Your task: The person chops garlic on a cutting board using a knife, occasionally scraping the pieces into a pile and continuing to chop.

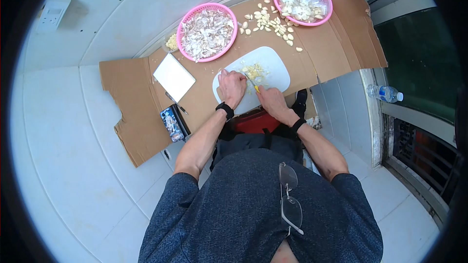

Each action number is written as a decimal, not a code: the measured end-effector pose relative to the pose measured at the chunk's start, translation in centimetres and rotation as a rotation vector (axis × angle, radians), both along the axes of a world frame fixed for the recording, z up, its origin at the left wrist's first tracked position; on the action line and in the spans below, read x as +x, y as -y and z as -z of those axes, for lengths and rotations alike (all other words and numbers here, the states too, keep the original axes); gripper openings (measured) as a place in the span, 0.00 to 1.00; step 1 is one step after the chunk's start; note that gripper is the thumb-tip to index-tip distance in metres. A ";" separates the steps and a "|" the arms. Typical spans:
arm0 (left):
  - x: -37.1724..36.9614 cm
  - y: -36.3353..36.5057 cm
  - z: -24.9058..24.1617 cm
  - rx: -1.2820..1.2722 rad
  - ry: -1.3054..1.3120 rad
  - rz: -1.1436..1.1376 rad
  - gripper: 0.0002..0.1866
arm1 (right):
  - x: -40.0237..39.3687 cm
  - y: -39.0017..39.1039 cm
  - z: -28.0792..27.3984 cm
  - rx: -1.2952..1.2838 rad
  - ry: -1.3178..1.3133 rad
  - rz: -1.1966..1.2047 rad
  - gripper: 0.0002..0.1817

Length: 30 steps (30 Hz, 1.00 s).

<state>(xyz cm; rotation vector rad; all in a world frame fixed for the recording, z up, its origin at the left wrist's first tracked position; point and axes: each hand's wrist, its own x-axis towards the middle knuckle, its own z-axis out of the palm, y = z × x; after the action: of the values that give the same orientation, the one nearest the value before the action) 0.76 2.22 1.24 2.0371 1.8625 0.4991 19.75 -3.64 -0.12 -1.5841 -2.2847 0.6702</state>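
Observation:
Over a white cutting board (274, 63), my right hand (274, 102) grips a knife (256, 87) with a yellow handle. Its blade points up and left toward my left hand (232, 86), which rests on the board's left side with fingers bent near the blade. Whatever those fingers hold is too small and hidden to make out. Chopped garlic (256, 71) lies on the board just beyond the knife. Farther back, several peeled garlic cloves (265, 21) are scattered on the cardboard.
A pink basket (234, 39) holds garlic skins; another pink basket (331, 7) holds garlic and plastic bags. A small tub of chopped garlic (171, 43), notebook (174, 78), pen (176, 103) and phone (171, 122) lie left. A water bottle (385, 93) stands out at the right.

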 end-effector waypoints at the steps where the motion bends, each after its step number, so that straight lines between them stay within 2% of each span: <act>1: 0.0 0.0 0.1 -0.004 0.003 0.003 0.06 | 0.0 0.0 -0.1 -0.016 -0.004 0.001 0.14; 21: -0.1 0.0 0.1 -0.040 0.003 0.002 0.07 | -0.3 -0.5 0.8 -0.076 -0.070 0.002 0.14; 24: 0.1 -0.1 0.0 -0.035 0.012 -0.005 0.06 | -0.5 -0.4 0.1 -0.070 0.012 0.022 0.12; 30: -0.1 -0.3 1.1 0.050 0.031 -0.087 0.06 | 0.7 1.3 0.1 -0.048 -0.023 -0.027 0.14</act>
<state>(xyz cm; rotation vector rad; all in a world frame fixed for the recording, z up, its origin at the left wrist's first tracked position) 0.67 2.54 0.18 1.9744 1.9458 0.6017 20.43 -4.98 -0.26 -1.5613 -2.2930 0.7522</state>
